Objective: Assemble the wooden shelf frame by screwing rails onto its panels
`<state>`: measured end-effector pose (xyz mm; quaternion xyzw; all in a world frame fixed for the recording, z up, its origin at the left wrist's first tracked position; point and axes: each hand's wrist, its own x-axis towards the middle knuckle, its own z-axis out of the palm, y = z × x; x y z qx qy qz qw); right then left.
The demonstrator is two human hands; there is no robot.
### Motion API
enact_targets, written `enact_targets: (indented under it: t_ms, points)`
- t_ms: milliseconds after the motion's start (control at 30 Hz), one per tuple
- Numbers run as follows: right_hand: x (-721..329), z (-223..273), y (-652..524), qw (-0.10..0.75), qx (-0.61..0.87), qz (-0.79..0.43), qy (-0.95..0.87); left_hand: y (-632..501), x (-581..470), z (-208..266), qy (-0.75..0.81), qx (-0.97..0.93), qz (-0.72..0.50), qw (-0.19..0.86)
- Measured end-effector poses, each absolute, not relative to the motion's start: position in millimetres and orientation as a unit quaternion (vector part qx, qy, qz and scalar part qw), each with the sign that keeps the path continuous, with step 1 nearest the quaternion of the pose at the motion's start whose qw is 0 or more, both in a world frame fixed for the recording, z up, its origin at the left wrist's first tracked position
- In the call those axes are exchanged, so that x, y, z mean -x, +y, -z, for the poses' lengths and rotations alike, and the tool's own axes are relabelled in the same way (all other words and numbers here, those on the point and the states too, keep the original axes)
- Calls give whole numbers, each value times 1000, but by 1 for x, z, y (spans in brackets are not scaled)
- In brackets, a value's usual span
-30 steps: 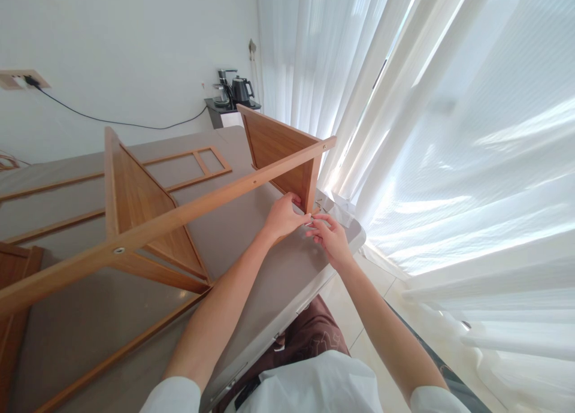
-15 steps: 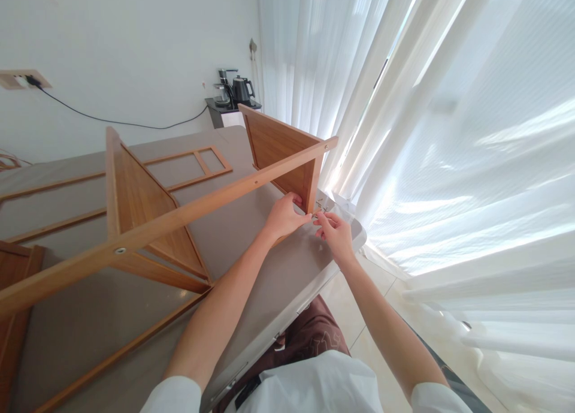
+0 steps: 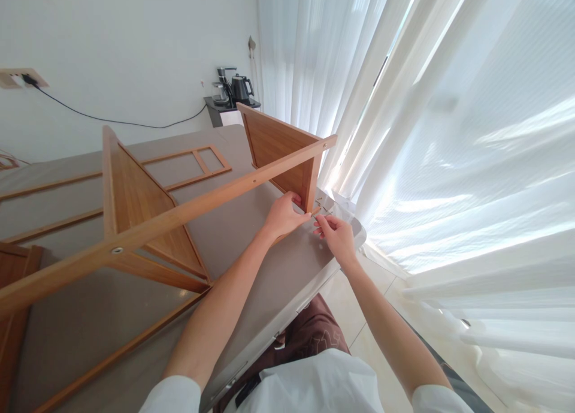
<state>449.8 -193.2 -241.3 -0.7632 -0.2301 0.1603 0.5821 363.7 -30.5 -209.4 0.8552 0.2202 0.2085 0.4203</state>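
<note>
A wooden shelf frame [image 3: 224, 188] stands on its side on the table, with two panels joined to a long rail. My left hand [image 3: 286, 217] is closed around the lower corner of the right-hand shelf panel [image 3: 287, 143], thumb at its near end and fingers behind. Just right of that corner, my right hand [image 3: 336, 236] is closed in a pinch on a small thin metal piece, pointed toward the panel's end; its exact kind is too small to tell. Several small metal fasteners [image 3: 319, 202] lie behind my right hand, near a clear plastic bag [image 3: 344, 206].
The grey-topped table [image 3: 242, 245] bears a ladder-like wooden frame [image 3: 202, 161] and another wooden panel [image 3: 18, 281] at left. A black kettle [image 3: 242, 88] and coffee maker [image 3: 221, 92] stand on a small cabinet behind. White curtains [image 3: 449, 131] hang close on the right.
My right hand has shifted very slightly, its fingertips staying by the panel's corner. My left hand keeps its hold on the panel. The view has moved a little.
</note>
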Motion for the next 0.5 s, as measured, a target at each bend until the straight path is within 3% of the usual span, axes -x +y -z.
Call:
enact_targets:
  t_ms: [500]
  points:
    - [-446,248,-193,524,787,-46,-322,-31,-364,206,228,-856,-201,418]
